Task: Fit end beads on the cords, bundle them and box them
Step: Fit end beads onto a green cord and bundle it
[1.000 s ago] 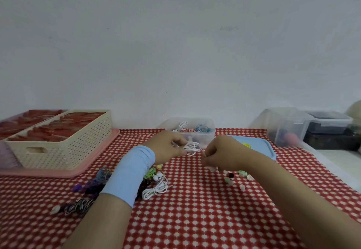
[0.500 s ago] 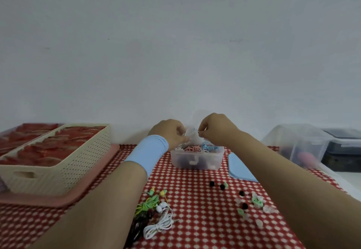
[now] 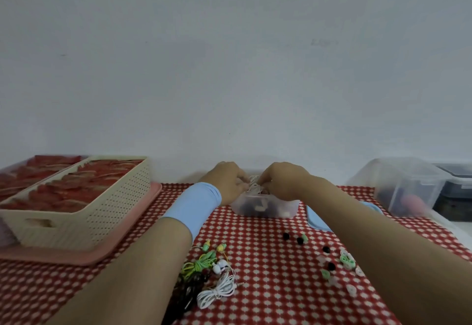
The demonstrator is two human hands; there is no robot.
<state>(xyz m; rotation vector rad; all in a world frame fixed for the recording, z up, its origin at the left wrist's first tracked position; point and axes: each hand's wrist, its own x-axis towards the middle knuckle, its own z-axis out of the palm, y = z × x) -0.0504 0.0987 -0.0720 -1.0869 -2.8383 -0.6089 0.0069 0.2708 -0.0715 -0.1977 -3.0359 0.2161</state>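
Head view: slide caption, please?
The left hand and right hand hold a white cord bundle over the small translucent box.

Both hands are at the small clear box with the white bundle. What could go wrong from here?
1. The white cord bundle, pinched by the left hand and right hand over the small clear box, may uncoil on release and hang over the rim.
2. The right forearm passes close by the loose end beads on the tablecloth; pulling back low could scatter them.
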